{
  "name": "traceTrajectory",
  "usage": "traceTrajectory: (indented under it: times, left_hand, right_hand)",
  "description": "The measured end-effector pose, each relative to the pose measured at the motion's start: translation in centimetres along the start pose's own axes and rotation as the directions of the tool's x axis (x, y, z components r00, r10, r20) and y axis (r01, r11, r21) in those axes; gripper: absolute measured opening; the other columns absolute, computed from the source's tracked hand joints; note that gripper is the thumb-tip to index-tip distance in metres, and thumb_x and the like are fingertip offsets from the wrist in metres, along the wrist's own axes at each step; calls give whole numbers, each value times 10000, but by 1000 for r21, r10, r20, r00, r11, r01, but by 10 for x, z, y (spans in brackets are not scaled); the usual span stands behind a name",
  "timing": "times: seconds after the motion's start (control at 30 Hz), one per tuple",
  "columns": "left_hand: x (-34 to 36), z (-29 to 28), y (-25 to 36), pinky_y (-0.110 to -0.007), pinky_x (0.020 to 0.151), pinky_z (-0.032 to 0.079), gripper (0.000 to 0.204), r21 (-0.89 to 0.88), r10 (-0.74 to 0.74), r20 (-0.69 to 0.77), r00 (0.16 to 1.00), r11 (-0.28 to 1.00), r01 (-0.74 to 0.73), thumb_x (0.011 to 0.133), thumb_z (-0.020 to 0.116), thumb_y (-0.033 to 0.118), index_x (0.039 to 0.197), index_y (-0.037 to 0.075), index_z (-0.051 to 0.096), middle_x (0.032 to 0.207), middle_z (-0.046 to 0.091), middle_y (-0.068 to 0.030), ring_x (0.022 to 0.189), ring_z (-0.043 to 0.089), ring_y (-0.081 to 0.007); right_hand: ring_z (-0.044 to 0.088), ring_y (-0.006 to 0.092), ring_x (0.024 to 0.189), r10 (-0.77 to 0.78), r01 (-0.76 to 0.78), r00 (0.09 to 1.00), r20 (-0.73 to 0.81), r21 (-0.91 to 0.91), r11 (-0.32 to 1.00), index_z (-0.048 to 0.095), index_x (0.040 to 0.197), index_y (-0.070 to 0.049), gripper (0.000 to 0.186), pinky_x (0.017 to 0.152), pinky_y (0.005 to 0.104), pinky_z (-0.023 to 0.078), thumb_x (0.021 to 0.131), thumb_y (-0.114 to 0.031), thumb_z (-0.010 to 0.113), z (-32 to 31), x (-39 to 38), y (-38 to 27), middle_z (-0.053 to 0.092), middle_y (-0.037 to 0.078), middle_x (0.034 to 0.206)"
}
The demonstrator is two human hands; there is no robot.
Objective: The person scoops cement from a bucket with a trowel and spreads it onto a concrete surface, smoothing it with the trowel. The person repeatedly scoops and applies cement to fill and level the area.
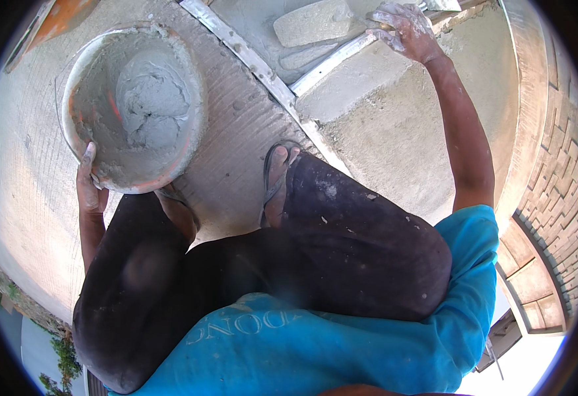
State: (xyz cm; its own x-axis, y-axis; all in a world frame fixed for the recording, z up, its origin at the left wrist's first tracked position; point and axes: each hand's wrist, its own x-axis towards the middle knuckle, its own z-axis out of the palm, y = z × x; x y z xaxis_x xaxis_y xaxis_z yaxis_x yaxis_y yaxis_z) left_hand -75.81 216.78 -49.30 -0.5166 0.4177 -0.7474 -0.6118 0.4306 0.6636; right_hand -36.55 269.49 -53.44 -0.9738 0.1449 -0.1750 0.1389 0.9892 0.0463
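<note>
At the left, a round bucket coated in grey holds a mound of wet mortar. My left hand grips its near left rim, thumb over the edge and fingers underneath. My right arm reaches to the far right, over the freshly plastered surface. There my mortar-smeared right hand is closed around the handle of a trowel. The trowel's pale, mortar-covered blade extends left from the hand, just above the wet grey layer.
A pale straight strip crosses between the grooved concrete floor and the plastered area. A second strip branches off toward my right hand. My sandalled feet are beside the bucket. An orange object is at far left; brickwork curves along the right.
</note>
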Motion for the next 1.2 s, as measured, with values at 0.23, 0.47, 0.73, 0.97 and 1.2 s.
traceTrajectory:
  times: [0.23, 0.47, 0.73, 0.97, 1.2]
  left_hand:
    - [-3, 4, 1, -420, 1064, 321, 759, 8, 16, -14, 1000, 1000, -16, 882, 594, 367, 1433, -17, 241, 1408, 378, -175, 1286, 390, -294]
    - [-2, 0, -2, -419, 1051, 343, 714, -12, 13, -5, 1000, 1000, -13, 900, 570, 346, 1424, -24, 258, 1390, 404, -172, 1275, 407, -285]
    - [-3, 0, -2, -420, 1043, 353, 724, -2, 18, 0, 1000, 1000, -18, 892, 577, 353, 1420, -29, 262, 1375, 414, -176, 1252, 428, -290]
    - [1, 0, -2, -432, 1047, 344, 760, -12, 12, 38, 999, 1000, -12, 882, 586, 370, 1428, -28, 238, 1399, 377, -183, 1277, 392, -303]
    - [-5, 9, 2, -424, 1052, 335, 760, -7, 44, 22, 999, 999, -44, 877, 589, 357, 1428, -32, 238, 1400, 377, -183, 1275, 397, -303]
  right_hand:
    - [495, 312, 1186, -123, 120, 986, -111, -33, 992, 572, 1217, -254, 468, 1032, 540, 309, 778, -381, 670, 21, 2, 13, 566, 90, 1230]
    - [440, 321, 1244, -125, 123, 983, 134, 26, 992, 566, 1232, -223, 425, 1057, 526, 284, 853, -416, 577, -4, 22, -1, 524, 103, 1290]
    - [418, 296, 1274, -122, 121, 980, 157, 17, 993, 539, 1270, -255, 435, 1063, 538, 276, 877, -444, 541, 26, 41, -21, 482, 89, 1342]
    - [418, 283, 1276, -23, 25, 992, 128, -17, 1000, 508, 1299, -277, 445, 1047, 501, 323, 901, -476, 503, 64, 53, 11, 448, 57, 1389]
    - [491, 272, 1203, 367, -384, 922, 121, 167, 908, 515, 1289, -184, 501, 1023, 433, 396, 865, -436, 606, 26, 45, 11, 491, 78, 1342]
